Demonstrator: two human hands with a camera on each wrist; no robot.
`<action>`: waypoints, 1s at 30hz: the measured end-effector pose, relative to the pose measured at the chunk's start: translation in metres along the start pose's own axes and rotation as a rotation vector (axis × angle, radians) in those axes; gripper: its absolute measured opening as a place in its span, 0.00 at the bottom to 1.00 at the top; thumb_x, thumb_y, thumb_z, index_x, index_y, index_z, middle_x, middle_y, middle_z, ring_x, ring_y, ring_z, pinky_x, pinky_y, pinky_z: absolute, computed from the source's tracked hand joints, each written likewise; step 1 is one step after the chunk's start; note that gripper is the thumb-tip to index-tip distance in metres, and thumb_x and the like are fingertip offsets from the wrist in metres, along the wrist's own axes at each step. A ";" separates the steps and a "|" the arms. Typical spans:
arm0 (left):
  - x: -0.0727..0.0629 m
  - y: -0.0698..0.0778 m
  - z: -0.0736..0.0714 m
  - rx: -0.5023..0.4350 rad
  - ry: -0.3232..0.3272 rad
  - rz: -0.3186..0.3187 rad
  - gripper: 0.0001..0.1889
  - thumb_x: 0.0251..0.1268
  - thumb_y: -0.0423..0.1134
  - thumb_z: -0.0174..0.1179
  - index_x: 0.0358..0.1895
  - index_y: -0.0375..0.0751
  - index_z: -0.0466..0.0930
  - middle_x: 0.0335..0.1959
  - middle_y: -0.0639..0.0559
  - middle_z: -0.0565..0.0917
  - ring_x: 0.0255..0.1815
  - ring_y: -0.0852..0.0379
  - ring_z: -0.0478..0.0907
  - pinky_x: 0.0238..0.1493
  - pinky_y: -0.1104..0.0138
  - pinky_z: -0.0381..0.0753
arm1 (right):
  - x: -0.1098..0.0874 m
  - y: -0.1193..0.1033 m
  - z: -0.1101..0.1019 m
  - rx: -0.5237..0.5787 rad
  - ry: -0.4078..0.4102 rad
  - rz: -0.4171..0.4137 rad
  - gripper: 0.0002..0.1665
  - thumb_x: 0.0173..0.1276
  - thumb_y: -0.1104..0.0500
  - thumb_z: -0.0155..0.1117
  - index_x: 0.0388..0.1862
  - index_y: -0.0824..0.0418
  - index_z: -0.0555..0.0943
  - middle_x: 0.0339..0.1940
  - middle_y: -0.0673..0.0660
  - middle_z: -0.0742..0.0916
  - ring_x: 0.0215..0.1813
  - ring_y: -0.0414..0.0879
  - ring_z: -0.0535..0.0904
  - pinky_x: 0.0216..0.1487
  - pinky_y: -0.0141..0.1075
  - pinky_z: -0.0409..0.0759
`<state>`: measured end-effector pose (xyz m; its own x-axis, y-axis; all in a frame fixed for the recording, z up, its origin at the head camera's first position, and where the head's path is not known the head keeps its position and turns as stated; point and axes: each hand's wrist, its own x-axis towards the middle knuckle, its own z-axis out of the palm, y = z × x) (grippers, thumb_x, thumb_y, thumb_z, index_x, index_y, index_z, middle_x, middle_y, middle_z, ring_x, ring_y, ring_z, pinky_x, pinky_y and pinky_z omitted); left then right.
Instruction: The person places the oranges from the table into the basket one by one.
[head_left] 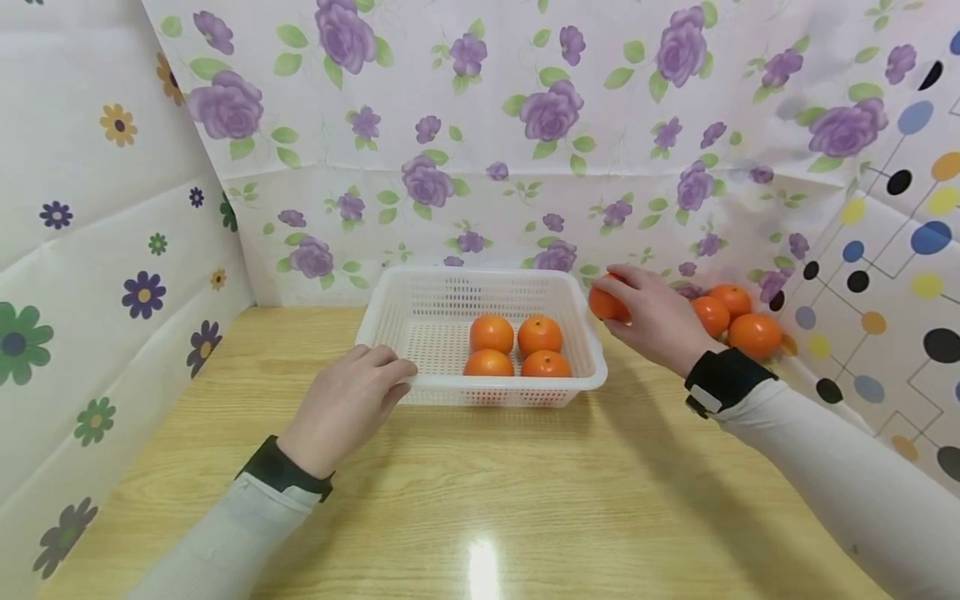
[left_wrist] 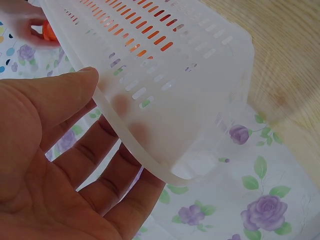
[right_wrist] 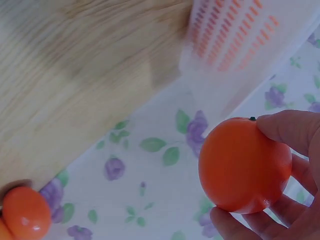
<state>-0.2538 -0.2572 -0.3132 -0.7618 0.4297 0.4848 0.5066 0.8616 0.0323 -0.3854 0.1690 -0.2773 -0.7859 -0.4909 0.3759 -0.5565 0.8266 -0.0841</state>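
A white perforated plastic basket (head_left: 435, 382) stands on the table with several oranges (head_left: 491, 333) grouped in its right half. My left hand (head_left: 358, 400) grips the basket's front left corner; in the left wrist view the thumb lies on the outer wall and the fingers (left_wrist: 112, 175) curl over the rim to the inside. My right hand (head_left: 660, 321) holds one orange (right_wrist: 245, 165) between thumb and fingers, in the air by the basket's right rim. The small green stem end of that orange shows near the thumb in the right wrist view.
Several more oranges (head_left: 753, 335) lie together at the back right, close to the dotted side sheet (head_left: 892, 333). A flowered sheet (head_left: 480, 208) rises behind the basket, and another patterned sheet (head_left: 97, 250) stands at the left. Wooden tabletop (head_left: 480, 475) stretches in front of the basket.
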 end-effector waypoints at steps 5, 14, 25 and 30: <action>0.000 0.001 -0.001 0.001 0.012 0.009 0.12 0.66 0.33 0.81 0.50 0.44 0.93 0.43 0.49 0.89 0.41 0.48 0.82 0.41 0.57 0.87 | 0.006 -0.011 -0.001 0.021 0.020 -0.033 0.37 0.70 0.63 0.81 0.77 0.57 0.81 0.76 0.68 0.77 0.69 0.70 0.76 0.66 0.66 0.81; 0.000 0.001 -0.001 0.000 0.007 0.004 0.12 0.65 0.33 0.81 0.50 0.44 0.93 0.43 0.49 0.89 0.40 0.48 0.82 0.41 0.57 0.87 | 0.018 -0.034 -0.005 0.036 0.004 -0.072 0.37 0.69 0.64 0.81 0.76 0.55 0.81 0.77 0.67 0.76 0.70 0.69 0.77 0.65 0.64 0.82; 0.000 0.001 0.000 0.008 -0.006 -0.002 0.12 0.66 0.33 0.81 0.50 0.45 0.93 0.43 0.49 0.89 0.40 0.48 0.82 0.41 0.58 0.87 | 0.034 -0.066 -0.005 0.039 -0.037 -0.136 0.36 0.70 0.62 0.82 0.76 0.52 0.81 0.78 0.64 0.77 0.73 0.66 0.75 0.63 0.64 0.84; 0.000 0.000 0.000 0.007 0.002 0.003 0.12 0.66 0.33 0.81 0.50 0.45 0.93 0.43 0.49 0.89 0.40 0.48 0.82 0.39 0.58 0.86 | 0.042 -0.076 -0.003 0.067 -0.031 -0.183 0.35 0.70 0.62 0.82 0.75 0.55 0.82 0.77 0.64 0.77 0.71 0.66 0.77 0.68 0.59 0.82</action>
<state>-0.2536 -0.2567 -0.3135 -0.7592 0.4319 0.4868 0.5062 0.8621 0.0245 -0.3755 0.0857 -0.2524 -0.6777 -0.6403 0.3616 -0.7066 0.7032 -0.0790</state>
